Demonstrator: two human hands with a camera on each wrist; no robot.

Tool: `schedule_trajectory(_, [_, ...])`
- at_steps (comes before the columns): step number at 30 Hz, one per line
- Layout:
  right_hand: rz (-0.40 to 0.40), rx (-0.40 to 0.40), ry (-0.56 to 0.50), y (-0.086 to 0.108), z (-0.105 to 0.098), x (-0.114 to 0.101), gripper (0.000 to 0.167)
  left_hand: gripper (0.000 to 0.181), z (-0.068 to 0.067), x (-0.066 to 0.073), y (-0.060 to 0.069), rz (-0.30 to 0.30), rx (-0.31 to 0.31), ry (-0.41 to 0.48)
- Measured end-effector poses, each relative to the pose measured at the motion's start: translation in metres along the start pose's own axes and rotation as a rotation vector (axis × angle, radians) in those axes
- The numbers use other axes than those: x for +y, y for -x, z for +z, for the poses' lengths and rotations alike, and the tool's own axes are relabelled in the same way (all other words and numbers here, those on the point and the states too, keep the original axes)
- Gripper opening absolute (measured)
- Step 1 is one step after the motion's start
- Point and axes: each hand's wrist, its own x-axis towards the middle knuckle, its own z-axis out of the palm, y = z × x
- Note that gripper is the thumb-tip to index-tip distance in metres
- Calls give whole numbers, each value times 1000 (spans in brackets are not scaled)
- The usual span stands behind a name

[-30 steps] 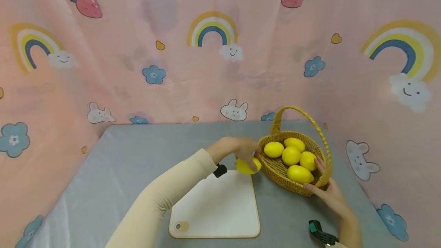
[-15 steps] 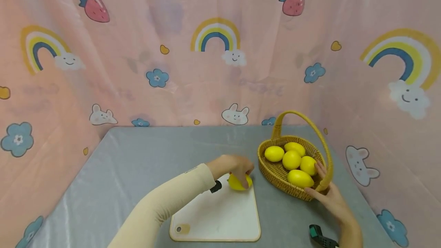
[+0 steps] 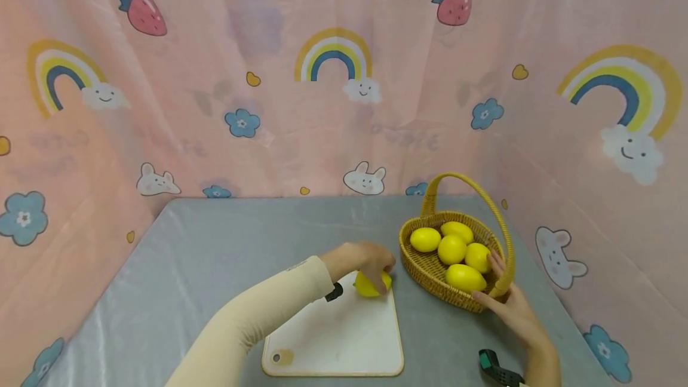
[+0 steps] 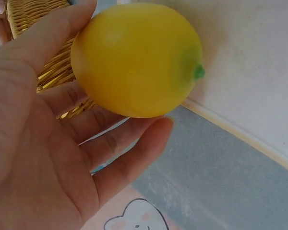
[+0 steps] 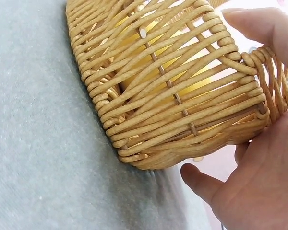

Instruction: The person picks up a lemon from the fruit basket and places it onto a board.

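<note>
In the head view a yellow lemon [image 3: 365, 285] with a small green tip lies at the far right corner of a white cutting board [image 3: 330, 339]. My left hand [image 3: 368, 260] reaches over it from above and holds it between thumb and fingers. The left wrist view shows the lemon [image 4: 137, 60] close up, with the fingertips along its side. To the right stands a wicker basket [image 3: 427, 276] with a tall handle, several more lemons [image 3: 452, 249] inside. My right hand [image 3: 516, 315] grips the basket's rim by the handle base; in the right wrist view the woven wall [image 5: 163, 96] hides part of it.
A grey cloth [image 3: 242, 237] covers the table. Behind it and at both sides hangs a pink printed curtain [image 3: 188, 64]. The cutting board has a hole [image 3: 276, 358] at its near left corner. A strip of table separates board and basket.
My left hand has brought the lemon from beside the basket's rim nearer and slightly left, onto the board's far right corner. My right hand has stayed on the basket.
</note>
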Motion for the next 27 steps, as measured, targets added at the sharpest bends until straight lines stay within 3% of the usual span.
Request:
schedule_trajectory(5, [-20, 9, -8, -1, 0, 2, 85, 38, -2, 0, 3, 5, -4, -30])
schedule_trajectory(14, [-45, 14, -18, 1, 2, 7, 84, 43, -7, 2, 10, 43, -33, 19])
schedule_trajectory(27, [-19, 8, -19, 2, 3, 6, 85, 55, -4, 6, 7, 23, -86, -12])
